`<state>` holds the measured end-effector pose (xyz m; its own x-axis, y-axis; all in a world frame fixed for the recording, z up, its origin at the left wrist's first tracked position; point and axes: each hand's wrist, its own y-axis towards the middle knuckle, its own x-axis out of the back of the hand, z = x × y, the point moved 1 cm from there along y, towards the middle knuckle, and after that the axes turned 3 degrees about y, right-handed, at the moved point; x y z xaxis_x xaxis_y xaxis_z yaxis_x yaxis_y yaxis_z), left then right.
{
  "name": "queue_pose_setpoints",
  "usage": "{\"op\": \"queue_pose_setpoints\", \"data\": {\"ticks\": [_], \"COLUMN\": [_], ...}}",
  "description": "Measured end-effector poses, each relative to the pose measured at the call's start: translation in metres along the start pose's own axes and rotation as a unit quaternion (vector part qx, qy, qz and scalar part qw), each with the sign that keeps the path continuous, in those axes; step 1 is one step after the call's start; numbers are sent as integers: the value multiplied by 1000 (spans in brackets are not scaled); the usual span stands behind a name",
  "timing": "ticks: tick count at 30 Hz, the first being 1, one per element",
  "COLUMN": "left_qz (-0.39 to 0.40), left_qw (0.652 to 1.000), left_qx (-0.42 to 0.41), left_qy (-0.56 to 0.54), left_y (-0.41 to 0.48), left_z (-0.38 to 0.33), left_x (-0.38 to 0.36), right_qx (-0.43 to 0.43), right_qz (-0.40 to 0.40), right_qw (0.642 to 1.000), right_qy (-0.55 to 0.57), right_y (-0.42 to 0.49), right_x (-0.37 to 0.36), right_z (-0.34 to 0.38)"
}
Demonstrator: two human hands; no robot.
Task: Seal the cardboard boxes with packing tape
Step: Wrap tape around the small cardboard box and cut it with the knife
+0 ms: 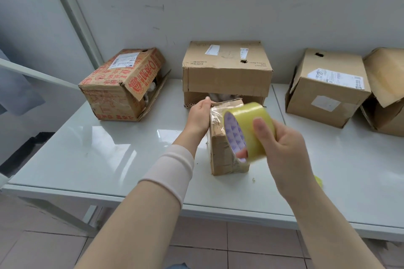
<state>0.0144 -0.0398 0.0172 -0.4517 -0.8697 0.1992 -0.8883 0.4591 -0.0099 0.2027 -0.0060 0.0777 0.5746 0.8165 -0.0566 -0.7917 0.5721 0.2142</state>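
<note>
Left hand (200, 116): grips the upper left edge of the box (219, 155), probably bracing it upright against the tape's pull.
Right hand (284, 148): thumb and fingers pinch the tape (249, 131), which is raised in front of the box top with its core facing left. Likely hunting for the free end.
Box: stands on end on the table (109, 148), near the front, within easy reach of both hands.
Back boxes (227, 70): four along the wall, some flaps loose. Probably waiting to be sealed.
</note>
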Motion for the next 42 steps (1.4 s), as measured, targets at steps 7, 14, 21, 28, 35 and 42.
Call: {"op": "queue_pose_setpoints", "data": {"ticks": [7,14,21,28,35,42], "left_qz": [6,132,184,122,21,-12], "left_qw": [1000,982,954,991,995,983], "left_qx": [7,-122,-219,-55,30,60], "left_qy": [-14,-58,84,16,-92,-175], "left_y": [-2,-42,-49,-53,-41,-32], "left_z": [-1,27,34,-10,7,31], "left_x": [-1,15,21,14,2,-11], "right_qx": [-86,-105,-96,-104,-147,-31], "right_qz": [-50,-54,-45,66,16,39], "right_qw": [994,992,993,992,989,999], "right_qy": [-52,-45,-58,-24,-28,5], "right_y": [-54,-41,-30,9,56,33], "right_x": [14,5,10,11,-2,-11], "right_z": [-55,-76,-59,13,-2,-51]}}
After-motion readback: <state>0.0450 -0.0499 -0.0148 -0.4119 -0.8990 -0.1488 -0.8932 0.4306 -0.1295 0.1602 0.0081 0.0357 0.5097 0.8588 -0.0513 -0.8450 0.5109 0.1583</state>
